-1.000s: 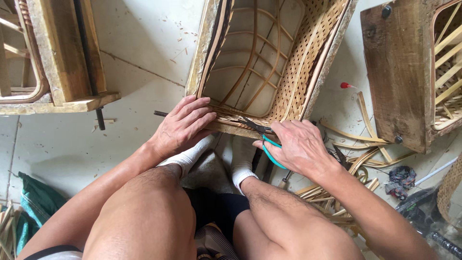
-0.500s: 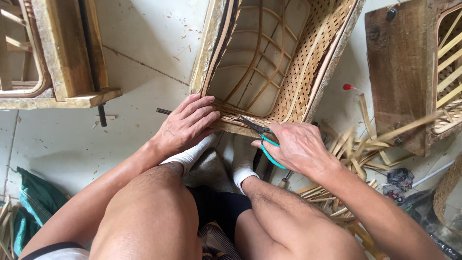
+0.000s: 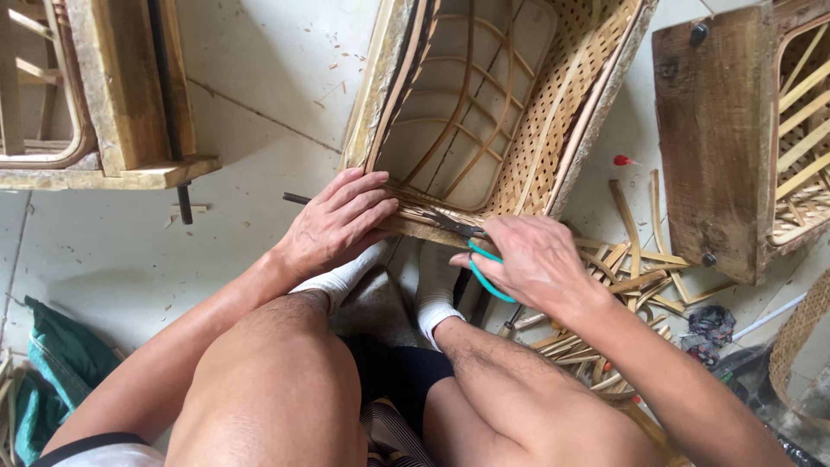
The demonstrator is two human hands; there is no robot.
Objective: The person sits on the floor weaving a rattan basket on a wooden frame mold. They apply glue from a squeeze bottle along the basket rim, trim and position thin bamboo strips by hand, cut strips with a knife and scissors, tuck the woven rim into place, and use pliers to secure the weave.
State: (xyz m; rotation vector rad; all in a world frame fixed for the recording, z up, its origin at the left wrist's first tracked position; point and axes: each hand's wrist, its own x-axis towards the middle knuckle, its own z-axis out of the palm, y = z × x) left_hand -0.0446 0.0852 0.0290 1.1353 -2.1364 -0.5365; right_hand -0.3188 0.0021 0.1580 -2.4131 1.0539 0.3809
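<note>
A: Landmark = woven cane frame [image 3: 519, 112], lying on the floor [image 3: 259, 95]. Left hand [image 3: 337, 220]?
B: Flat on the frame's near rim, fingers spread, pressing, grip wrapped round nothing

A: Right hand [image 3: 536, 259]?
B: Just right of it on the same rim, grip clamped on teal-handled cutters [image 3: 480, 259], dark blades pointing at the rim weave. Can't tell if the blades are together

A: Feet?
B: White socks [image 3: 432, 290] tucked right under the near rim

A: Clutter?
B: Cut cane strips [image 3: 640, 259] right of the frame, wooden block [image 3: 718, 156] further right, wooden stand [image 3: 121, 95] well left

A: Risk?
B: My guess: blades sit close to the left fingertips, so a slip off the hard cane could nick them. If the pressing hand eases, the frame may shift and the cut hits the wrong strand
</note>
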